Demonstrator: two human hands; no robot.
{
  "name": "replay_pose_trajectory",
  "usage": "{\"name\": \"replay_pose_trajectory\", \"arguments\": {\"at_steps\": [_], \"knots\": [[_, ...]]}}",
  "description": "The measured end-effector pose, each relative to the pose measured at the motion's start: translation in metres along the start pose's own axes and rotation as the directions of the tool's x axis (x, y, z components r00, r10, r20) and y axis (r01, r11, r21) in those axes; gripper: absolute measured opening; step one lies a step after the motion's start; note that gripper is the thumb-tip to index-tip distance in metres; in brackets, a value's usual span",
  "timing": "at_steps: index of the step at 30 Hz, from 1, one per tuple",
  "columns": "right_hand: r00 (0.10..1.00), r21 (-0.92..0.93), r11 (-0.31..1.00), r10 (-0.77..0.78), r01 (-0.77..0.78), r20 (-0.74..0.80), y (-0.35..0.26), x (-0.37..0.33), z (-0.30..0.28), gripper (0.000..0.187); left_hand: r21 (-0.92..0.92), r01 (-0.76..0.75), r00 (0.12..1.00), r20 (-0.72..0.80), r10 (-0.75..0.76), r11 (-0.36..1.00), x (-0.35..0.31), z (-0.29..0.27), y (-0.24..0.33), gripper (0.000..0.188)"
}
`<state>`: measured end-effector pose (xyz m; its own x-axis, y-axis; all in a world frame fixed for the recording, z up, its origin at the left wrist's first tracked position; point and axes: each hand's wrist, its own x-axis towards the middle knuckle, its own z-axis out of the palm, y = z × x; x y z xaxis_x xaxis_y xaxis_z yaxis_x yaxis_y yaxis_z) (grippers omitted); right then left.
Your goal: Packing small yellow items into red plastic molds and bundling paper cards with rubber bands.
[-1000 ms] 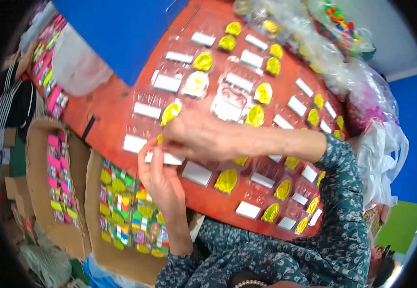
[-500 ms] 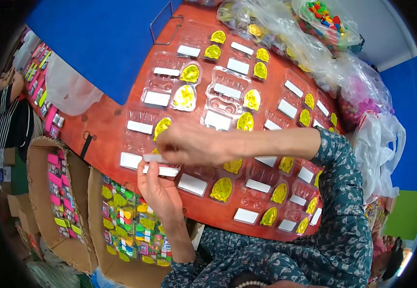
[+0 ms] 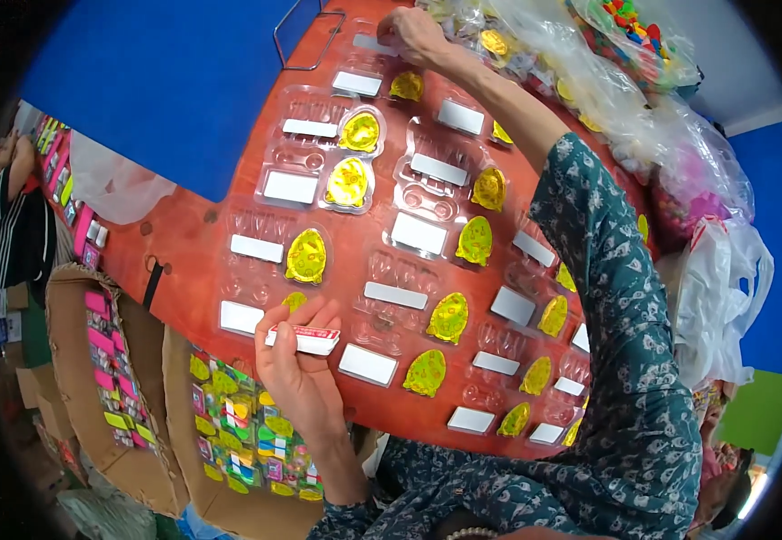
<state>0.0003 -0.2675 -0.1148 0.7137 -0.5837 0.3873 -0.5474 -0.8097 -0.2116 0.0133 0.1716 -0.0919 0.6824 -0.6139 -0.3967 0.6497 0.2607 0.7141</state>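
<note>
My left hand (image 3: 299,382) is closed around a small stack of white cards with red-printed edges (image 3: 305,340), near the table's front left edge. At the far end of the table, my right hand (image 3: 411,34) is closed, its fingertips pressed to a white card (image 3: 372,43) over a clear plastic blister tray. Rows of such trays (image 3: 311,159) cover the red table (image 3: 194,236). Most show white cards (image 3: 419,234) and a yellow egg-shaped piece (image 3: 448,318). The right forearm hides some of the trays on the right.
Bulky clear bags (image 3: 629,126) line the far right edge, with white plastic bags (image 3: 719,288) nearby. A blue board (image 3: 157,81) and a wire stand (image 3: 305,45) are at the far left. Cardboard boxes (image 3: 172,396) of packed items stand at left. Another person's arm (image 3: 22,162) shows far left.
My right hand has moved from beside the left hand to the far end of the table, with a white card at its fingertips. The left hand keeps its card stack in about the same place.
</note>
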Motion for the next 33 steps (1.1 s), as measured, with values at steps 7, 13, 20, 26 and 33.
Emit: {"name": "replay_pose_trajectory", "arguments": {"at_steps": [7,13,20,26,33], "knots": [[0.916,-0.208,0.959,-0.249,0.190,-0.313,0.052,-0.005,0.016,0.012,-0.035,0.039,0.998,0.053,-0.037,0.999,0.002,0.011,-0.006,0.022],[0.996,-0.052,0.997,-0.053,0.050,-0.072,-0.025,-0.015,0.016,0.013,-0.008,-0.002,1.000,0.011,0.002,1.000,0.001,-0.006,0.004,0.022],[0.661,-0.240,0.869,-0.487,0.433,-0.571,-0.006,-0.027,0.022,0.012,0.007,-0.004,0.999,0.053,0.003,1.000,0.001,0.003,-0.001,0.023],[0.919,0.279,0.960,-0.100,-0.011,0.382,-0.197,-0.125,-0.100,0.021,-0.045,-0.076,0.995,0.065,0.079,0.996,-0.010,0.002,0.003,0.020],[0.900,0.431,0.846,-0.411,0.315,0.149,-0.237,-0.258,-0.137,0.020,0.077,-0.109,0.993,0.062,0.105,0.991,-0.040,0.012,-0.017,0.020]]}}
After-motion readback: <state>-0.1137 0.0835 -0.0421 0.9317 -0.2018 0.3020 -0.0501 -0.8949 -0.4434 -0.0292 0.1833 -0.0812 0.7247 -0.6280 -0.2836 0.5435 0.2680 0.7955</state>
